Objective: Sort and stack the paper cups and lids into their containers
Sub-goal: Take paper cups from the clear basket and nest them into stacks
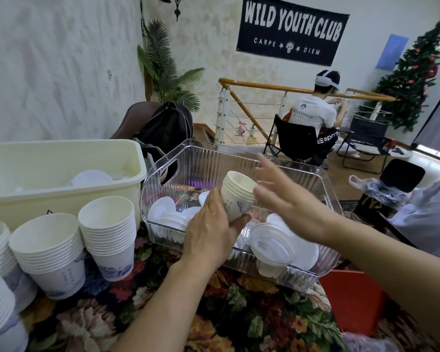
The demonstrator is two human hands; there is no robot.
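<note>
My left hand (211,229) grips a short stack of nested paper cups (236,193), tilted with the rims pointing up and away, above the clear ribbed bin (323,189). My right hand (282,194) is beside the stack's rims with fingers spread and straight, holding nothing. White lids (272,240) lie loose in that clear bin. Taller stacks of paper cups (109,232) stand on the floral cloth at the left. A cream tub (61,199) behind them holds more white lids (92,177).
A black backpack (163,128) sits behind the bins. A red box (353,303) stands at the right under the clear bin's corner. A person sits on a folding chair (292,138) by the stair railing. A plastic bag (376,189) lies at the right.
</note>
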